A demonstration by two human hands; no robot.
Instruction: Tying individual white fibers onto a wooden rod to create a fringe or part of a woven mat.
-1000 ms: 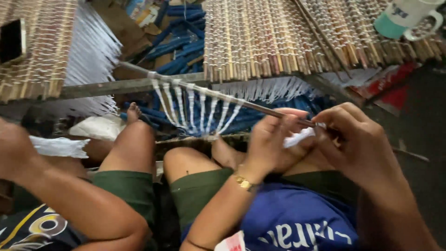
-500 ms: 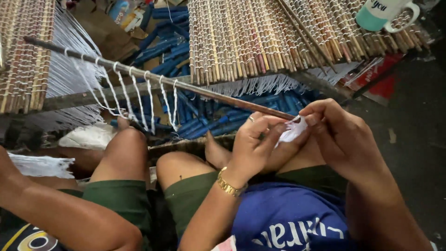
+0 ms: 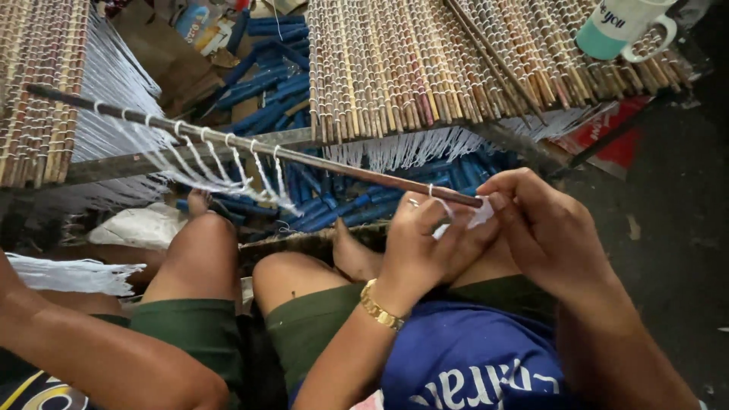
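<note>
— Since half a second back, your stick (image 3: pixel 250 146) has slid further out toward ten o'clock, and its far tip now lies across the white warp threads (image 3: pixel 114 83) of the mat on the left.

— And my fingers?

— Both hands pinch at the near end of the stick. Your left hand (image 3: pixel 421 250) is curled around white thread (image 3: pixel 482 216), thumb and forefinger closed on it; your right hand (image 3: pixel 543 228) grips the stick's end from three o'clock, fingertips pressed together. Several thread loops (image 3: pixel 228 163) already hang along the shaft toward nine o'clock.

— Which step would you call this?

— Tying one more loop at the near end, I judge. Next it probably wants the thread drawn snug while you keep the stick steady.

— What's around me?

— At twelve o'clock, the woven stick mat (image 3: pixel 425 68); a mug (image 3: pixel 623 26) at one o'clock; blue rods (image 3: pixel 266 76) beneath.
</note>
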